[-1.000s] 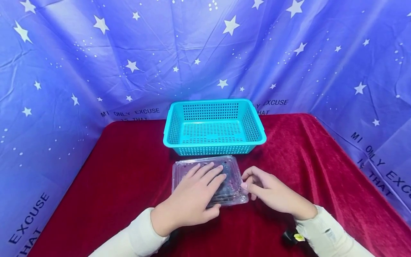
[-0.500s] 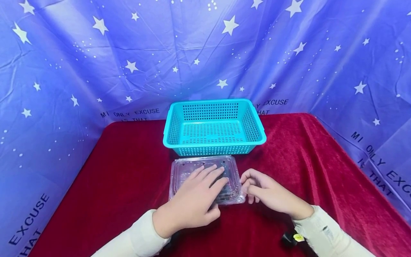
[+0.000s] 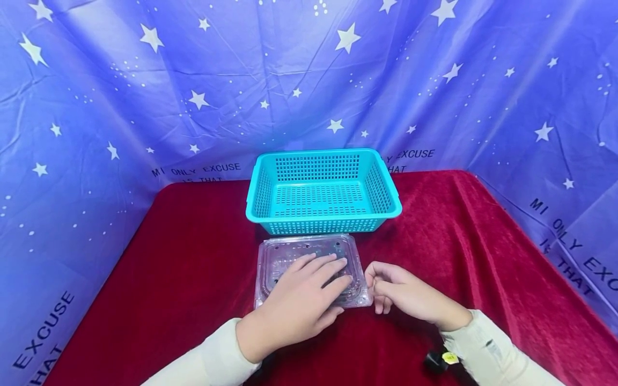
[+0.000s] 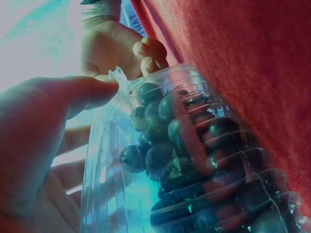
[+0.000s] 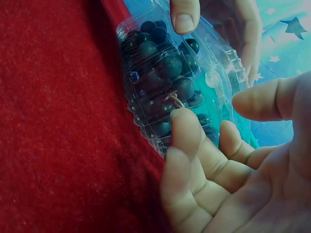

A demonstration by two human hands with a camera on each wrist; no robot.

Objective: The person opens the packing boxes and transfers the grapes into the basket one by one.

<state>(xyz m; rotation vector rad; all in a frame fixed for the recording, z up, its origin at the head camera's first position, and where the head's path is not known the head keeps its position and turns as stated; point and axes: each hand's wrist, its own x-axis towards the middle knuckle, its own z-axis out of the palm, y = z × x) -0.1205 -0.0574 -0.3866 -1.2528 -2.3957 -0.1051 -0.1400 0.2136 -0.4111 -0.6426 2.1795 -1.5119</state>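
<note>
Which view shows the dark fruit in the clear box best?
Left wrist: the dark fruit looks largest through the clear box, with no hand in front. Right wrist also shows it close, but the right hand covers part. Head shows only dark patches, partly behind the left hand.

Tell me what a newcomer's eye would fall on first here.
Probably the turquoise basket, standing out near the far edge of the dark red cloth. Next, the left hand, spread over a clear box of dark grape-like fruit before the basket, with the right hand by the box's right side. Behind hangs a blue curtain with white stars.
</note>
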